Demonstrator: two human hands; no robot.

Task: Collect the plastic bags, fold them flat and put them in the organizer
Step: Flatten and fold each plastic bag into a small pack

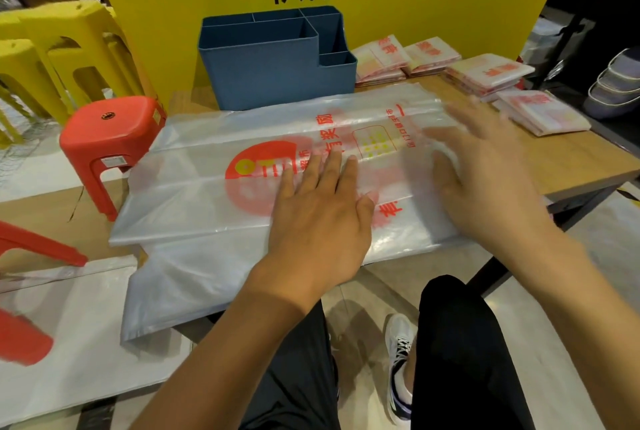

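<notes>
Lying under both hands' straight, spread fingers, the plastic bag covers the table.

A wooden tabletop is seen under the work. A large clear plastic bag with red print is spread directly on it, beneath the fingers of both hands. A blue organizer is stood on it beyond the fingers. Folded bags are stacked on it beyond and to the right of the fingers.
</notes>
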